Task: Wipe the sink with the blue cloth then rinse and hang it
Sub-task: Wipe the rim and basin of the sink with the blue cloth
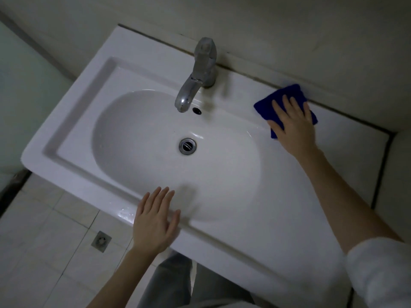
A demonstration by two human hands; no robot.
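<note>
Blue cloth [280,100] lies folded flat on the back ledge of the sink [93,121], to the right of the tap [198,74] and close against the wall. Your right hand [293,127] is spread on top of it, palm down, fingers [289,105] straight and pressing rather than curled round anything, so the cloth is pinned under the hand, not gripped. Your left hand [155,221] rests open on the front rim of the sink, fingers splayed, holding nothing; it looks like a brace.

By my reading, you are in the wiping stage, working the flat surround near the wall. How much of the ledge is already done I cannot tell: the glaze shows gloss and a few wet glints near the front edge and beside the drain [187,146], but no clear wiped track. The bowl seems dry and the tap shows no water running, so rinsing is probably not begun. Left for you, as far as this shows: the rest of the ledge and bowl, then rinsing under the tap, then hanging. No hook or rail is in view.
</note>
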